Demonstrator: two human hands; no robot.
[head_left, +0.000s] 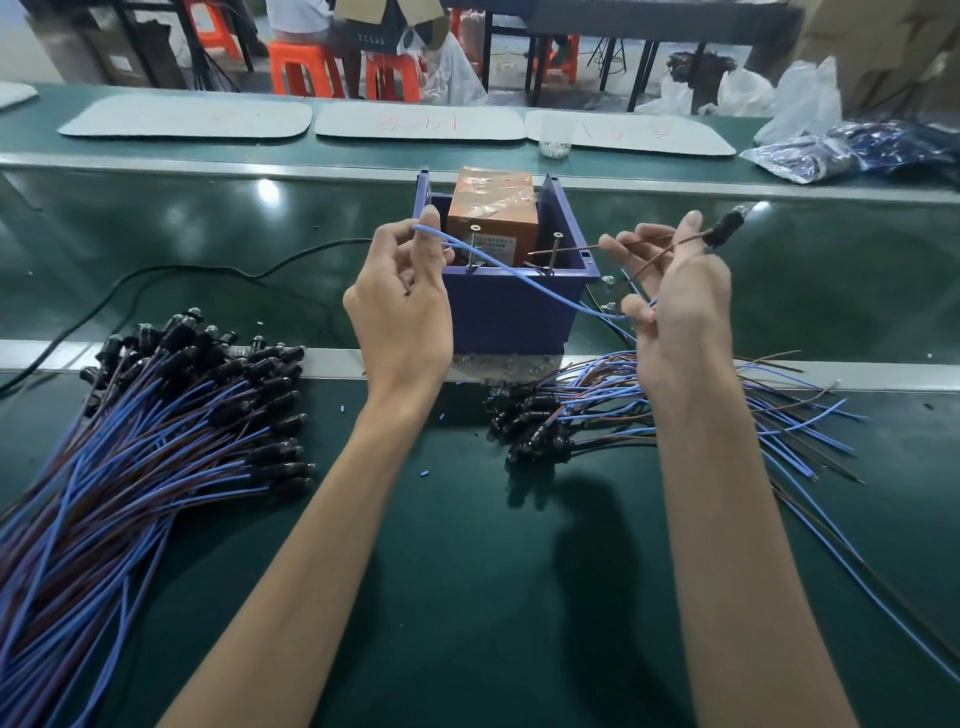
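Left hand (400, 312) pinches blue wire (519, 275) tip; left screw (473, 244) on blue box (509, 317) lies at its 3 o'clock, near. Right hand (675, 312) pinches brown wire (571, 248). Wire axis runs 3-to-9, tip by right screw (556, 249), possibly touching.

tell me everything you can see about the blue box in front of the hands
The blue box is dark blue plastic by the look, open on top, with taller posts at its back corners. It stands upright on the green belt, holding an orange block under shiny tape. Two screws stick up inside its front wall. The blue wire pinched by the left hand crosses its front. The right hand's brown wire points toward it.
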